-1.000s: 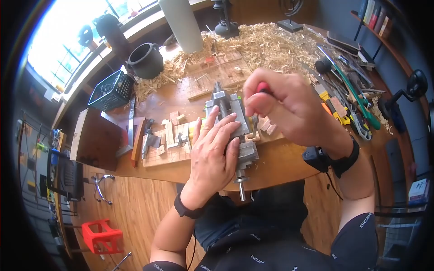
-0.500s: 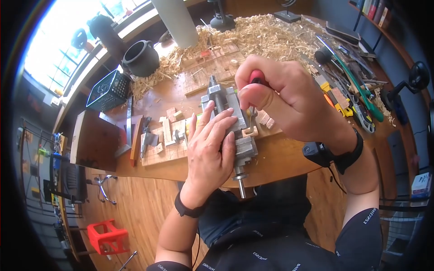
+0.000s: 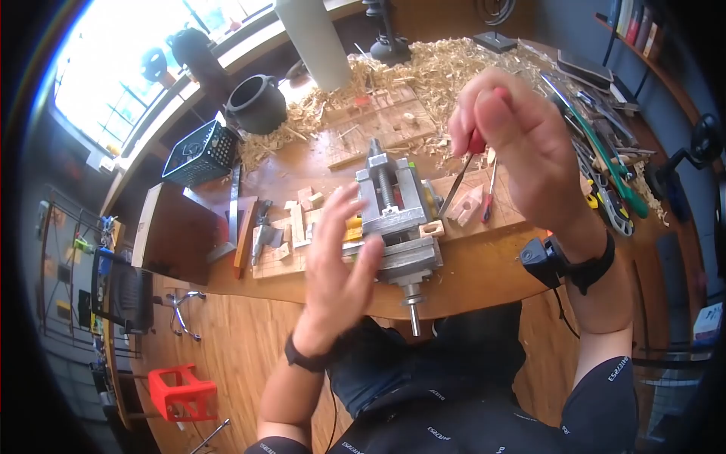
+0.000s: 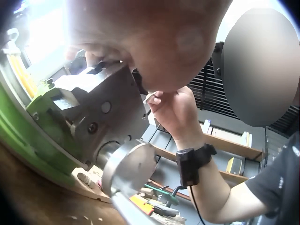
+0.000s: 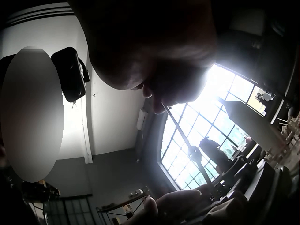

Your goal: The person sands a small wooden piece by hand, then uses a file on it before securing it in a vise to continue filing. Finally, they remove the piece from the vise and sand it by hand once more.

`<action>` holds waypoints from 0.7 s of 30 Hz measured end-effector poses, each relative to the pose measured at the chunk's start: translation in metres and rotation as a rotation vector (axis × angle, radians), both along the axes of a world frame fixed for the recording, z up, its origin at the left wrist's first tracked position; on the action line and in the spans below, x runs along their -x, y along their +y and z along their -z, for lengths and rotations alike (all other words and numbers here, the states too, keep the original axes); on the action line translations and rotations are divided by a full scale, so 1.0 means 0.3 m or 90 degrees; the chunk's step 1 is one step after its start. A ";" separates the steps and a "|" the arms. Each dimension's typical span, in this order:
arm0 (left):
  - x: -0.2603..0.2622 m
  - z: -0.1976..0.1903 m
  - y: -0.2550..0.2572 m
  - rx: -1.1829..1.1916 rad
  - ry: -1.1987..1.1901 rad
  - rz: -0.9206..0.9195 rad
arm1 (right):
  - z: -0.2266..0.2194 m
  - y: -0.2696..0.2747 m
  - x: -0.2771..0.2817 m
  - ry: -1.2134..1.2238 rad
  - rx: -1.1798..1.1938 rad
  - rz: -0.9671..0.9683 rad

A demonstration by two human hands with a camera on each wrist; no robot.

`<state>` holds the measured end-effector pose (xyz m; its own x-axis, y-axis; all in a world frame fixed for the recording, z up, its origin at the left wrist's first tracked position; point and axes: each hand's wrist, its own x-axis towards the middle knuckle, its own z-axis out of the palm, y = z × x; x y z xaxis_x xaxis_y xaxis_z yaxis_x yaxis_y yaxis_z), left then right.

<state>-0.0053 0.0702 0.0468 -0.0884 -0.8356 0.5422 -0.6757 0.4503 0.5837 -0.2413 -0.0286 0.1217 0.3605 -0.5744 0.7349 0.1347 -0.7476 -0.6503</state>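
Near mid-frame: small pale wooden block with a hole (image 3: 439, 229), at right edge of big grey metal vise (image 3: 398, 221). Up and right: right hand (image 3: 522, 144), gripping red-handled steel tool (image 3: 476, 144), slanting down-left toward block. Left, nearer to vise: left hand (image 3: 333, 261), fingers spread, holding nothing.

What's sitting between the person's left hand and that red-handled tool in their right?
In the head view, the metal vise stands between the left hand and the red-handled tool held in the right hand.
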 end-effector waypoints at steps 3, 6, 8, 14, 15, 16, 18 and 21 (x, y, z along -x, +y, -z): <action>-0.053 -0.065 -0.163 -0.116 -0.024 -0.127 | 0.008 -0.015 0.013 0.093 -0.041 0.071; -0.080 -0.124 -0.370 -0.309 -0.174 -0.173 | 0.040 0.001 -0.020 0.256 -0.107 0.139; -0.093 -0.130 -0.492 -0.461 -0.193 -0.089 | 0.085 0.033 -0.058 0.313 -0.042 0.155; -0.053 -0.137 -0.588 -0.558 -0.250 -0.028 | 0.105 0.164 -0.128 0.608 0.230 0.191; -0.049 -0.137 -0.585 -0.567 -0.204 -0.014 | 0.096 0.166 -0.132 0.612 0.228 0.191; -0.046 -0.131 -0.599 -0.594 -0.206 -0.028 | 0.085 0.164 -0.136 0.605 0.236 0.193; -0.050 -0.120 -0.619 -0.583 -0.234 -0.018 | 0.082 0.162 -0.138 0.604 0.247 0.195; -0.023 -0.164 -0.594 -0.553 -0.331 0.023 | 0.101 0.167 -0.139 0.641 0.259 0.201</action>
<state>0.0017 -0.1079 0.0960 -0.1737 -0.9147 -0.3648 -0.9337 0.0352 0.3563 -0.1996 0.0215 0.0913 0.7749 -0.5293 0.3456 -0.5456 -0.8361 -0.0570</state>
